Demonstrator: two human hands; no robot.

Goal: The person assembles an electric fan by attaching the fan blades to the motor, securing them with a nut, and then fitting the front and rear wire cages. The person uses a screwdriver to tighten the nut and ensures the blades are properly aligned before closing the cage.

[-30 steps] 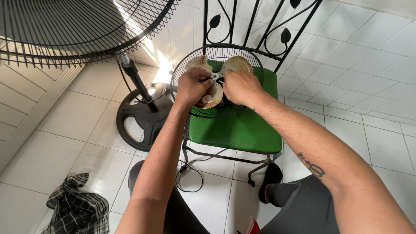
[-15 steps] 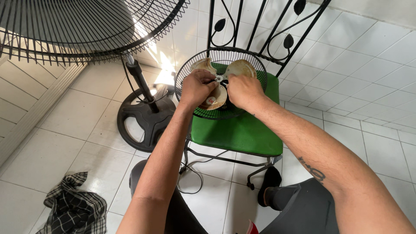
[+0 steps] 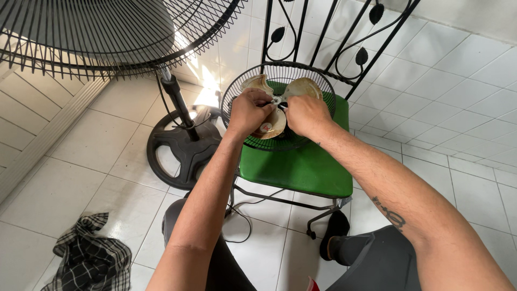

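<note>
Left hand and right hand gripping dusty fan blade, inside wire fan guard, on green chair seat

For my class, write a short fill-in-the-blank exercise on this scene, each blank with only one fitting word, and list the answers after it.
1. Both hands, the left hand and the right hand, work at the hub of a small fan that has ___ blades.
2. The small fan lies on a chair seat coloured ___.
3. The round base of the big standing fan rests on the ___.
4. The checked cloth lies on the person's ___ side.

Answers: three; green; floor; left
</note>
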